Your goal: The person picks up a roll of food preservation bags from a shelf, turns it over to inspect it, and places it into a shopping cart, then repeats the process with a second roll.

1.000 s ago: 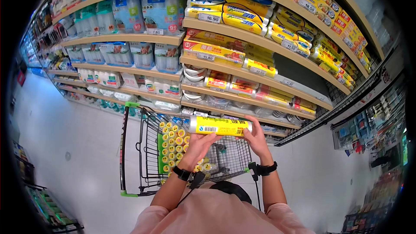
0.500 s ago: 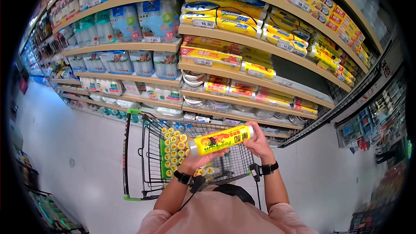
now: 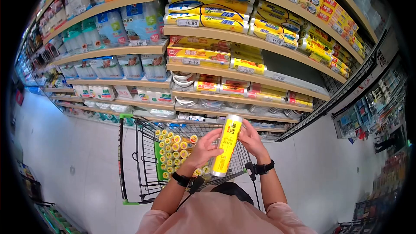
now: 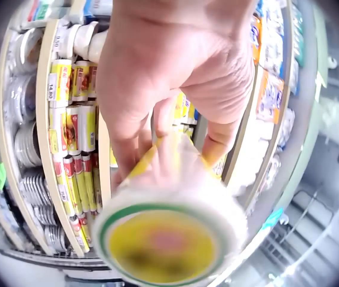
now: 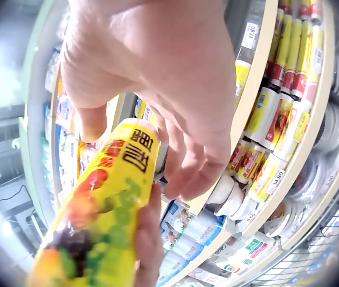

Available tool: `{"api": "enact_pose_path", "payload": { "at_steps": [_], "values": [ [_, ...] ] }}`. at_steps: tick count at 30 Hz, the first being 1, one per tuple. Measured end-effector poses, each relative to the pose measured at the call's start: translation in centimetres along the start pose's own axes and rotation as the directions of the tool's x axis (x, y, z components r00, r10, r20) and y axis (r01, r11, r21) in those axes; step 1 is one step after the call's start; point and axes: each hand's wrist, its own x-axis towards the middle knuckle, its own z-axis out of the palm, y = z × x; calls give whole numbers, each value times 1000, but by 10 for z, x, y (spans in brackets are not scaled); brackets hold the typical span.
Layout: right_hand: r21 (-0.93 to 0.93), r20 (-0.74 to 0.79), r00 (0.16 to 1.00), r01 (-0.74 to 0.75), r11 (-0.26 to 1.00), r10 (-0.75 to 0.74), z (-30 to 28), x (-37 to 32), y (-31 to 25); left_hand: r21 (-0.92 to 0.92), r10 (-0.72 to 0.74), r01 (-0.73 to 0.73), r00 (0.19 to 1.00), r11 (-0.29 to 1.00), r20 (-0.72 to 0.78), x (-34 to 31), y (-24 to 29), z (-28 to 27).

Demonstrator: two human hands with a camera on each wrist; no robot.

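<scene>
A yellow roll with white ends [image 3: 227,145] stands nearly upright between both hands, above the cart. My left hand [image 3: 203,151] holds its lower left side, thumb across the front. Around the upper right side are the fingers of my right hand [image 3: 253,140]. In the left wrist view the round end of the roll [image 4: 163,245] faces the camera, below the left hand [image 4: 175,72]. The right wrist view shows fruit pictures on the roll [image 5: 97,221]; the right hand [image 5: 151,72] is at its top end, its grip partly hidden.
A shopping cart [image 3: 149,177] stands below the hands, with several upright yellow-capped rolls [image 3: 170,156] in its left part. Ahead, shelves [image 3: 255,40] carry yellow rolls, boxes, cups and bowls. Pale floor [image 3: 86,147] lies left of the cart.
The roll has turned from lying roughly level to nearly upright, its label side rotating with it. Both hands have shifted their hold. The shelves have moved slightly left in the head view.
</scene>
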Motion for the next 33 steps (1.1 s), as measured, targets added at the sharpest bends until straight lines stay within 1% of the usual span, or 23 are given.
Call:
{"api": "enact_pose_path", "payload": {
  "at_steps": [2,3,6,7,11,14,15,18,19,20,22,23,24,26,27,30,31,33],
  "values": [
    [-121,61,998,-4,993,11,3,-3,-4,193,107,-102,994,976,-15,3,-4,7],
    [-125,51,999,20,992,-14,19,-4,-15,200,161,-154,987,968,-18,7,-10,4],
    [-311,105,981,187,932,-162,26,-8,-16,361,318,-307,948,880,33,10,-18,2],
    [-279,63,989,148,949,-136,26,-10,-14,352,348,-336,937,874,32,11,-21,2],
    [-276,117,984,165,947,-137,32,-15,-24,397,375,-368,925,841,62,9,-15,4],
    [-336,189,972,196,921,-138,40,-10,-35,421,380,-368,923,829,57,9,-17,-1],
    [-378,168,975,198,904,-143,42,-10,-35,445,354,-336,934,830,46,7,-16,0],
    [-592,95,995,73,802,-21,45,-15,-42,496,246,-234,968,836,43,0,-26,-11],
    [-643,94,993,116,757,-72,43,-16,-36,483,239,-214,971,849,10,-3,-29,-12],
    [-668,58,996,84,740,-60,39,-17,-29,606,247,-198,969,770,2,-6,-28,-15],
    [-713,-15,999,20,701,-43,26,-17,-13,812,256,-143,967,566,-9,-16,-26,-25],
    [-727,-34,998,10,686,-50,20,-16,-4,784,286,-108,954,611,-91,-23,-34,-37],
    [-756,-80,997,-58,653,-4,14,-16,2,773,285,-29,938,634,-199,-33,-41,-51],
    [-798,-181,981,-188,573,70,0,-17,15,693,266,76,889,717,-373,-54,-56,-88],
    [-845,-185,981,-185,503,51,-13,-17,28,643,257,99,863,760,-436,-66,-60,-102],
    [-853,-221,972,-234,467,82,-54,-18,73,512,223,162,761,844,-609,-102,-77,-138],
    [-866,-247,966,-254,430,74,-56,-17,81,472,209,182,721,863,-660,-113,-82,-144],
    [-881,-277,957,-290,373,90,-77,-14,112,466,240,176,671,867,-701,-130,-88,-154]
  ]
}}
